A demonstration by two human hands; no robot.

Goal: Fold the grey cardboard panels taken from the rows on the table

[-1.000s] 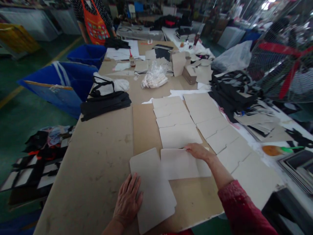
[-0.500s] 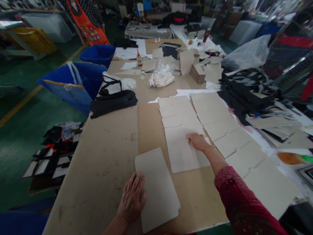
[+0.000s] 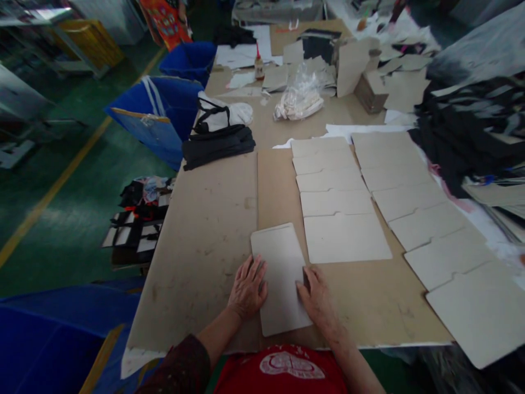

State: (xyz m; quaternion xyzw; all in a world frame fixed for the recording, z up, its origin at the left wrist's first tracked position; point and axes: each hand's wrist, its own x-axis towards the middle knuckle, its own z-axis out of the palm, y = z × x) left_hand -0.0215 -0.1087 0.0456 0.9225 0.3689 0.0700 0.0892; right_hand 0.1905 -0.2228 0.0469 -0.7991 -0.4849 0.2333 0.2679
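A pale grey board (image 3: 283,284) with rounded corners lies near the table's front edge, and a second edge shows along its top. My left hand (image 3: 248,287) rests flat at its left edge, fingers spread. At the right edge is my right hand (image 3: 315,295), its fingers apart and touching the board's side. Overlapping boards form a column (image 3: 346,238) to the right of my hands. Farther right, another overlapping column (image 3: 479,306) reaches the front edge.
Black folded cloth (image 3: 219,146) lies at the table's left edge, near blue bins (image 3: 164,123). Farther back are a clear plastic bag (image 3: 299,98), a glue bottle (image 3: 259,68) and stacked boards (image 3: 370,92). Dark fabric (image 3: 471,126) is heaped at the right.
My right hand has moved from the near board of the middle column to the right edge of the board by my left hand. The view has shifted, bringing more of the front edge into sight.
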